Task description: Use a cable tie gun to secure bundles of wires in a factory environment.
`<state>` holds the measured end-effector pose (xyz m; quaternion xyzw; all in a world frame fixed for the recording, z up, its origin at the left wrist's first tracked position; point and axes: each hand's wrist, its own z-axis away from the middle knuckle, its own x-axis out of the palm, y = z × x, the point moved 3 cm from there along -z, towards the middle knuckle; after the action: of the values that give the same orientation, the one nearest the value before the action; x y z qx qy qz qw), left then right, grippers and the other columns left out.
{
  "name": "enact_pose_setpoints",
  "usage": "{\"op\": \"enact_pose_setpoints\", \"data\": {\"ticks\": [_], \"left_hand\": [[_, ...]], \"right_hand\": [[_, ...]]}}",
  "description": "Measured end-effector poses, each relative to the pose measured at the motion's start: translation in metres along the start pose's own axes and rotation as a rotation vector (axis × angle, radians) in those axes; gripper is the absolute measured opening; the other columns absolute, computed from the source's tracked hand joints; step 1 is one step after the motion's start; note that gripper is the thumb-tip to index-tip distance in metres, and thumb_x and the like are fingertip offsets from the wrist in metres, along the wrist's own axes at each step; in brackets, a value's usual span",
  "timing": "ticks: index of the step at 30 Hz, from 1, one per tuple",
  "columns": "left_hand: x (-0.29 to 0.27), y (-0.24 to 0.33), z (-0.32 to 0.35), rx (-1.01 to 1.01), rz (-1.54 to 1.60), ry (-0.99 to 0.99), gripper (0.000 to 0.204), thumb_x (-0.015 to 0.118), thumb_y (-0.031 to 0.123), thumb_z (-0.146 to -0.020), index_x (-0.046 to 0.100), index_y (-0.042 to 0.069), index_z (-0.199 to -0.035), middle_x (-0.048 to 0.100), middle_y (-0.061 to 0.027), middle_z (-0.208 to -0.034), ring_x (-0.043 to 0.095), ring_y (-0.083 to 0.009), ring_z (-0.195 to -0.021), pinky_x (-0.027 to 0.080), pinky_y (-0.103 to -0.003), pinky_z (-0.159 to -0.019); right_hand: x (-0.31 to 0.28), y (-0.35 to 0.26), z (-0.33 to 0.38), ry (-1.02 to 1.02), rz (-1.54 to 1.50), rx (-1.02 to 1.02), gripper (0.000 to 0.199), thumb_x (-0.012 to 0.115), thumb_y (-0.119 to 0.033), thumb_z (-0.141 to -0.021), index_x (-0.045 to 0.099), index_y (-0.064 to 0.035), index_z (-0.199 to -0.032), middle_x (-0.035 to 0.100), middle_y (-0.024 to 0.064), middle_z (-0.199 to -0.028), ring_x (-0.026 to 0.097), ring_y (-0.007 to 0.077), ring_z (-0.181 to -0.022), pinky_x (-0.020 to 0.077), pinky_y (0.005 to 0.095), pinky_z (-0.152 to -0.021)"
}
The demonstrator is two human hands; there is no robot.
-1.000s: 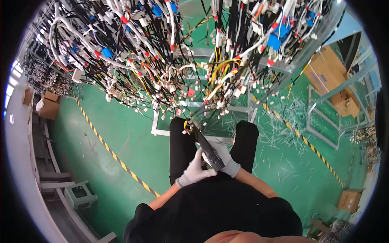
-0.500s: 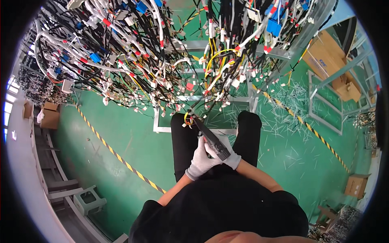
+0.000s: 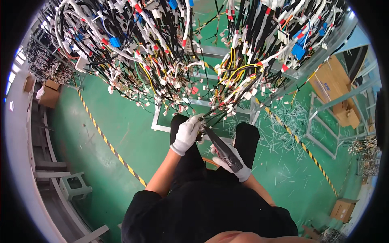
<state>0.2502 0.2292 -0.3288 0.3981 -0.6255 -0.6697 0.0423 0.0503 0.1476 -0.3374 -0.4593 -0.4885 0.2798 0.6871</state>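
Observation:
My right hand [image 3: 233, 162], in a pale glove, grips a long black cable tie gun [image 3: 221, 145] from below. Its body tapers to a narrow nose that points up and left. At that nose, my gloved left hand [image 3: 187, 134] is closed around a thin dark cable branch [image 3: 208, 115]; the fingertips are partly hidden. This branch runs back up into a thick hanging wire harness [image 3: 243, 77] with white connectors, red tape bands and yellow wires. Both hands are above my black-clad legs, just below the harness ends.
A second dense harness bundle [image 3: 162, 65] hangs at the left. A metal frame [image 3: 161, 128] stands under the bundles. Thin white strips [image 3: 283, 129] litter the green floor at the right. Striped tape [image 3: 109, 146] crosses the floor. A plastic stool [image 3: 75, 186] and cardboard boxes [image 3: 344, 209] stand at the sides.
My left hand has left the tool's body and moved up to the cable at its nose. My right hand has shifted right and slightly down with the cable tie gun. The view has shifted a little.

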Motion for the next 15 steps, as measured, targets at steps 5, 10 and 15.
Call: {"op": "enact_pose_setpoints", "data": {"ticks": [5,10,15], "left_hand": [[-0.008,0.023,-0.001,0.135,-0.191,-0.077,0.043,0.052,-0.005,-0.088,0.058,0.004,-0.129,0.064,-0.0182,-0.094,0.065,-0.033,-0.081,0.052,-0.036,-0.073],[-0.009,0.03,0.001,0.211,-0.156,-0.013,0.039,0.055,-0.001,-0.088,0.059,0.007,-0.126,0.065,-0.0164,-0.089,0.067,-0.0342,-0.081,0.053,-0.041,-0.07],[-0.002,0.016,0.003,0.085,-0.061,0.0,0.036,0.054,-0.001,-0.09,0.06,0.005,-0.125,0.065,-0.0182,-0.09,0.066,-0.036,-0.084,0.053,-0.041,-0.073]], "right_hand": [[-0.006,-0.026,0.009,-0.179,0.346,-0.165,0.038,0.065,0.0,-0.089,0.055,-0.0011,-0.125,0.064,0.0056,-0.114,0.06,0.0132,-0.107,0.0471,0.0294,-0.094],[0.007,-0.013,0.018,0.013,0.469,-0.066,0.017,0.064,-0.002,-0.089,0.06,-0.0019,-0.105,0.061,0.0032,-0.087,0.059,0.0083,-0.077,0.0477,0.0265,-0.067],[0.013,-0.01,0.015,0.053,0.281,-0.013,0.011,0.065,-0.002,-0.088,0.061,-0.0033,-0.097,0.058,-0.0013,-0.078,0.057,0.0064,-0.07,0.0461,0.0253,-0.064]]}}
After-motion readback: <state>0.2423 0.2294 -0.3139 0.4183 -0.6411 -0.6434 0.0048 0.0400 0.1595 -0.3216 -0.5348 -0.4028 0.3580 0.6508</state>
